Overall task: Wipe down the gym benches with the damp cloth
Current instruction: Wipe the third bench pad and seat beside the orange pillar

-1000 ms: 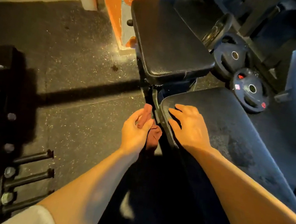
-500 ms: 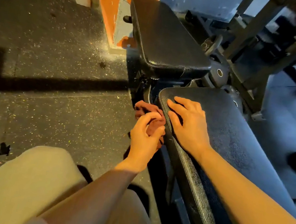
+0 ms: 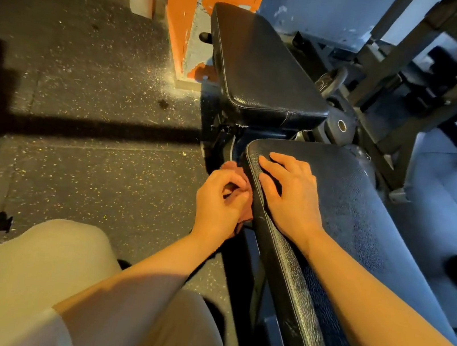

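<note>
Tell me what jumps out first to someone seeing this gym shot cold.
The two hands at centre: the left hand grips a reddish cloth against the side edge of the near bench pad, while the right hand rests flat on top of it. Beyond, a second black pad sits beside a peeling orange pillar.

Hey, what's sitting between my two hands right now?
In the head view, the padded left edge of the near bench pad runs between them. The left hand grips the reddish cloth against its side; the right hand rests flat on top.
</note>
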The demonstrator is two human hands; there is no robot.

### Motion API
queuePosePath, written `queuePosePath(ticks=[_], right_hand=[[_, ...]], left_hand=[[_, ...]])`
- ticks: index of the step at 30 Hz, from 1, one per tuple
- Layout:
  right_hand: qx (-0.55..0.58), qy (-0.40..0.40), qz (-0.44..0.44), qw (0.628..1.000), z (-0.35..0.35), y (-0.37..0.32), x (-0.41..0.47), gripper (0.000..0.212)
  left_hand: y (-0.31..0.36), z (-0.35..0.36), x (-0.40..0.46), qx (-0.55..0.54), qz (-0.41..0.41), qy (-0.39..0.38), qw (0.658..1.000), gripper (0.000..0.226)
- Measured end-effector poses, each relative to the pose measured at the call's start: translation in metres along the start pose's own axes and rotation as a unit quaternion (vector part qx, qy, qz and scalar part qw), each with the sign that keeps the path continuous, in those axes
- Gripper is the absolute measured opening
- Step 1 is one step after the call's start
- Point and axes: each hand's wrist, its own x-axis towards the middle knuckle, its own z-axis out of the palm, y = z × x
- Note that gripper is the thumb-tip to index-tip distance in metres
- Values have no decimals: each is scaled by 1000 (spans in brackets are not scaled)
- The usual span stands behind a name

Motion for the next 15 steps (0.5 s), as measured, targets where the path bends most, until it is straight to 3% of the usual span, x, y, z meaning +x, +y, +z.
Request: queuePosePath(ticks=[2, 6, 9, 15], right_hand=[[6, 2, 2, 1000, 0, 0, 0, 33], [12, 3, 8, 1000, -1, 0, -1, 34], [8, -2, 5, 1000, 0, 0, 0, 34], [11, 0, 4, 1000, -1, 0, -1, 34]], left_hand=[[2, -1, 0, -20, -5, -4, 1000, 31], [5, -3, 35, -74, -47, 69, 994, 17], [8, -2, 43, -93, -70, 7, 993, 29], [5, -2, 5, -25, 12, 4, 1000, 33]])
